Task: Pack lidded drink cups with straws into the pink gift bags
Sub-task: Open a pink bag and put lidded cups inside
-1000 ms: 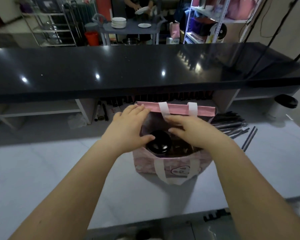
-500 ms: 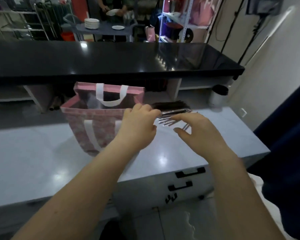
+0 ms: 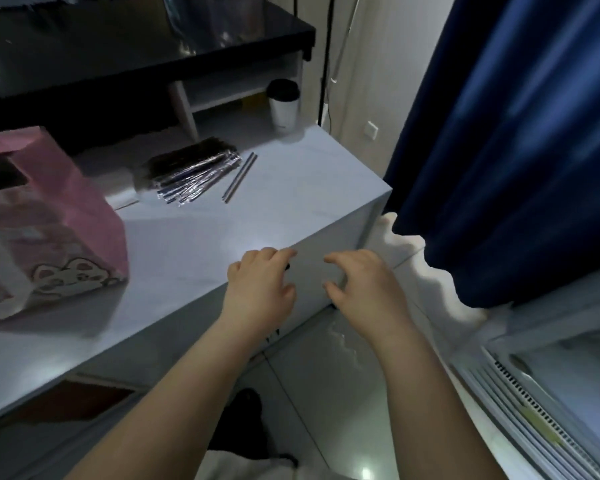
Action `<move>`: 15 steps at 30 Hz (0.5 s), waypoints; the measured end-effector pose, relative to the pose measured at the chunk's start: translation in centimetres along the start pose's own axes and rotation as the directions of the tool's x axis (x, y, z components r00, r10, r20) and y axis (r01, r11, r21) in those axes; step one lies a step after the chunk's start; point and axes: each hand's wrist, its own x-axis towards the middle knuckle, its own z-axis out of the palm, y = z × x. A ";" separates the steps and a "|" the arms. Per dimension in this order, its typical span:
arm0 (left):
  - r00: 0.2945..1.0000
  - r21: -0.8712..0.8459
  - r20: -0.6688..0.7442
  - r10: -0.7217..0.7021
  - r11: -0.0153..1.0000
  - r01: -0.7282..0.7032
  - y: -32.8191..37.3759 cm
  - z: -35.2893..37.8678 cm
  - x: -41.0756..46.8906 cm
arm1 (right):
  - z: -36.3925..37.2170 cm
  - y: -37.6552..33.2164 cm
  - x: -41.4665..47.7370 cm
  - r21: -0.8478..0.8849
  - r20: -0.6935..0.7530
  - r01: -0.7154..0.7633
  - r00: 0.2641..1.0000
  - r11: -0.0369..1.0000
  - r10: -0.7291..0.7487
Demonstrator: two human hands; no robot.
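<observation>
Pale counter (image 3: 194, 237) carries the pink gift bag (image 3: 49, 216) at its left, bunny print on its front, mouth open; wrapped straws (image 3: 194, 178) lie behind; left hand (image 3: 260, 289) and right hand (image 3: 364, 289) hover empty, fingers loosely curled, at the near edge; a lidded white cup (image 3: 284, 105) stands far right.

Drink shop: black bar top (image 3: 118, 46), wrapped straws (image 3: 194, 178), lidded cup (image 3: 284, 105).

I saw a pink gift bag (image 3: 84, 209) printed with a white, pink-eared bunny, black straws (image 3: 194, 174) in silvery wrappers, a white cup (image 3: 284, 112) with a black lid, a pale grey surface (image 3: 291, 202), and a navy curtain (image 3: 516, 150).
</observation>
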 end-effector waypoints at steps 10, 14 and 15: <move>0.995 -0.051 0.026 0.098 0.994 -0.097 2.2 3.2 10.5 | -0.5 6.0 6.9 0.017 0.034 -0.079 0.996 0.997 0.078; 0.997 -0.087 0.010 0.074 0.994 -0.072 1.5 2.4 18.3 | -1.7 6.7 13.5 -0.016 0.053 -0.081 0.995 0.997 0.082; 0.998 -0.097 0.002 0.063 0.993 -0.062 1.3 2.0 20.3 | -2.1 6.8 15.3 -0.030 0.072 -0.079 0.994 0.996 0.081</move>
